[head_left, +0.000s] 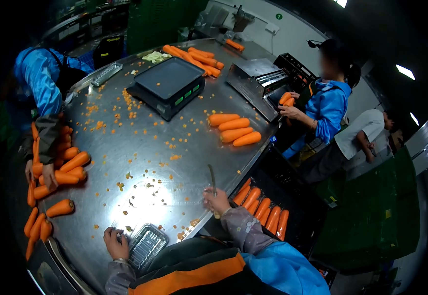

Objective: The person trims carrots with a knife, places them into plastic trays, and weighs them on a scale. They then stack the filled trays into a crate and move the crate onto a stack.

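My right hand (217, 202) is closed around the handle of a knife (212, 177), its narrow curved blade pointing up and away over the table's near edge. On the steel tabletop, my left hand (116, 242) is open with loosely bent fingers, just left of a clear plastic tray (148, 244). Small carrot trimmings (150, 186) lie scattered beyond both hands. Four or so, several whole carrots (234, 129) sit side by side farther up on the right.
A black scale (168, 81) stands mid-table, with more carrots (194, 56) behind it. At left, a co-worker's hands (49, 177) touch a carrot pile (71, 160). Packed carrots fill a black crate (300, 216) at right. Another person holds carrots by a steel machine (246, 78).
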Action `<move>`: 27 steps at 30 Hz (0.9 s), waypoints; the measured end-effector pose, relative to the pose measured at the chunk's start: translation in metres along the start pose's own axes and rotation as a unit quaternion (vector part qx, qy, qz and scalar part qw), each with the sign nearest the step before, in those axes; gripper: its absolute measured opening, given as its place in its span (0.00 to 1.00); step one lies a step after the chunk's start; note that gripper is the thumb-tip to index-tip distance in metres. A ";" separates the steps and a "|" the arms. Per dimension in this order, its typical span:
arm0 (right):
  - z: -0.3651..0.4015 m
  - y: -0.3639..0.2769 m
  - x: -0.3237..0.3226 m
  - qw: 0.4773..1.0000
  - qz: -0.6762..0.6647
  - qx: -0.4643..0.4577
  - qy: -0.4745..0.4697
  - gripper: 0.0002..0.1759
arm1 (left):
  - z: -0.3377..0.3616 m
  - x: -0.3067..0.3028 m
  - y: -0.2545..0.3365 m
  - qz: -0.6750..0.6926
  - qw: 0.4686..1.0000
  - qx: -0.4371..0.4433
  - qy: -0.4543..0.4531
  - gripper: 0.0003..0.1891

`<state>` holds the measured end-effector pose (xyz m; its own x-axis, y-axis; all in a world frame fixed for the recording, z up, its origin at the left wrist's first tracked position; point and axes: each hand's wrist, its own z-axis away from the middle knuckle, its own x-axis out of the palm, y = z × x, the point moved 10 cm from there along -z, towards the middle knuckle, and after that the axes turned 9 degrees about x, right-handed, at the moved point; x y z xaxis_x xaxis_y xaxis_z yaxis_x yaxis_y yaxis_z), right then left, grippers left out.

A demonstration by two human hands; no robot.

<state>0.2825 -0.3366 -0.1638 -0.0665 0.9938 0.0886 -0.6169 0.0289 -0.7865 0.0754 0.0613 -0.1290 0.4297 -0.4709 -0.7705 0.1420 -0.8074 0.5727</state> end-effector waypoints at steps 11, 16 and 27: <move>0.002 -0.005 0.001 0.999 0.046 -0.006 0.010 0.15 | 0.001 0.003 -0.007 0.032 0.997 -0.071 0.004 0.05; -0.001 -0.001 -0.001 0.999 0.049 0.000 -0.001 0.15 | -0.002 -0.005 0.006 0.003 0.999 -0.026 0.018 0.05; -0.005 0.005 -0.003 0.999 0.040 0.006 -0.006 0.13 | -0.002 -0.006 0.008 -0.004 0.999 -0.047 0.012 0.05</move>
<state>0.2841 -0.3386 -0.1710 -0.1246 0.9917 0.0332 -0.6188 -0.0515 -0.7839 0.0758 0.0585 -0.1192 0.4495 -0.4554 -0.7685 0.2276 -0.7735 0.5915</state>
